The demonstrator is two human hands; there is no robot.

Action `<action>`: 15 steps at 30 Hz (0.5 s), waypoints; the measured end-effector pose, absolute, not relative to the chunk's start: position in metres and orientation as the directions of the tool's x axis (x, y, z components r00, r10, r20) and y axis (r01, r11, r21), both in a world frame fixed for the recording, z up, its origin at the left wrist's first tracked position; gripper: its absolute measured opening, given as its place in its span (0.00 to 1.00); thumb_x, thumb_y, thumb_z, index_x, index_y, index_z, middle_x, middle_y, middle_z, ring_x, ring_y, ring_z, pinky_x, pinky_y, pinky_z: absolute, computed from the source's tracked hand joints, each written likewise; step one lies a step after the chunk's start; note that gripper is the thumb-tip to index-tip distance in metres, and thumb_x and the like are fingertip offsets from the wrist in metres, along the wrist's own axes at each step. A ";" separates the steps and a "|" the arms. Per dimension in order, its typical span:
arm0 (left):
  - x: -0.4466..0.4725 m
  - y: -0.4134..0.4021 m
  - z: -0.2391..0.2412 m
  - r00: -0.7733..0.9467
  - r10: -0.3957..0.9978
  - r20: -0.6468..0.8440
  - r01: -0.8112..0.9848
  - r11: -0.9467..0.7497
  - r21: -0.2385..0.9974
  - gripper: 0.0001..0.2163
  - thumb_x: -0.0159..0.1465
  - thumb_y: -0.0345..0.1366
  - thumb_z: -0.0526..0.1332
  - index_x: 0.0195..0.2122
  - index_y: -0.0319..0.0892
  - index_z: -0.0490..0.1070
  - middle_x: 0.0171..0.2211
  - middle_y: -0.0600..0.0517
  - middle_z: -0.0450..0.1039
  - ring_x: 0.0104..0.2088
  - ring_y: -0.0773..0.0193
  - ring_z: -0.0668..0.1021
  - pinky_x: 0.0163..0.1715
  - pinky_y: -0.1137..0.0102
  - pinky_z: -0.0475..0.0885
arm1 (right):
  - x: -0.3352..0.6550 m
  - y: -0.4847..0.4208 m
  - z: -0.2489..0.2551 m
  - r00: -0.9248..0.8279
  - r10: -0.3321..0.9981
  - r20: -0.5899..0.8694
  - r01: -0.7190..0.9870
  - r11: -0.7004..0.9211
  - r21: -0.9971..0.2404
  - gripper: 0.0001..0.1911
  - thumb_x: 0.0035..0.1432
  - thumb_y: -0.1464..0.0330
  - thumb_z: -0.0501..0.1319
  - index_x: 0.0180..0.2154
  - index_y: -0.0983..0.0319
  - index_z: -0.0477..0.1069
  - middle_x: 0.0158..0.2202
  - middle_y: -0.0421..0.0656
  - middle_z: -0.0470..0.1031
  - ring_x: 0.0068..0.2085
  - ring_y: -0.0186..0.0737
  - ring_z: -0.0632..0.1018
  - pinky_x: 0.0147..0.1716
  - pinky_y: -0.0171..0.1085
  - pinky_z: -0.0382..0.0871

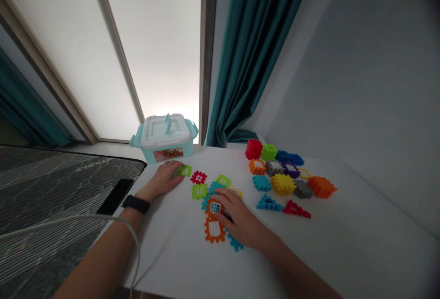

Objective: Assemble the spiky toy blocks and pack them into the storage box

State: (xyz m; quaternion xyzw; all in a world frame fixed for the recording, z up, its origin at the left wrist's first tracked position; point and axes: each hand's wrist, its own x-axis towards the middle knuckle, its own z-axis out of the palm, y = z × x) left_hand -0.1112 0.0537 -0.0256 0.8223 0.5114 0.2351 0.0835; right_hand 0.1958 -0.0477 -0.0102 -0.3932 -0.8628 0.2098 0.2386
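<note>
Touching 1 green tile (185,171), left hand (167,175) lies near table (182,253) edge.

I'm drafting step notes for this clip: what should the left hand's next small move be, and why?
Perhaps slide the nearest green window piece toward the red window piece: the left hand is at the green one, the red one lies just beside it, and the right hand is at the upper orange piece.
</note>
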 end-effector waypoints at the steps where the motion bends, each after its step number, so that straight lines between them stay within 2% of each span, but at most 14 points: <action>1: -0.112 0.054 -0.026 0.364 0.883 0.297 0.800 -0.460 0.386 0.17 0.63 0.40 0.59 0.52 0.43 0.70 0.53 0.44 0.74 0.54 0.48 0.74 0.55 0.53 0.67 | 0.196 -0.047 -0.010 -0.577 0.778 0.248 0.577 0.604 -0.550 0.18 0.65 0.68 0.57 0.56 0.56 0.67 0.60 0.48 0.66 0.63 0.45 0.66 0.63 0.49 0.61; 8: -0.108 0.051 -0.021 0.345 0.885 0.312 0.807 -0.450 0.383 0.16 0.62 0.44 0.62 0.49 0.45 0.72 0.51 0.46 0.75 0.53 0.47 0.74 0.53 0.53 0.67 | 0.197 -0.047 -0.010 -0.593 0.767 0.245 0.570 0.615 -0.544 0.19 0.65 0.68 0.57 0.57 0.55 0.66 0.60 0.48 0.66 0.62 0.46 0.66 0.62 0.50 0.62; 15: -0.093 0.041 -0.007 0.360 0.813 0.459 0.796 -0.523 0.303 0.14 0.61 0.41 0.64 0.47 0.44 0.72 0.48 0.45 0.74 0.51 0.49 0.75 0.49 0.56 0.70 | 0.199 -0.046 -0.009 -0.576 0.777 0.255 0.579 0.607 -0.544 0.21 0.64 0.70 0.57 0.58 0.55 0.65 0.61 0.47 0.66 0.63 0.45 0.66 0.63 0.49 0.61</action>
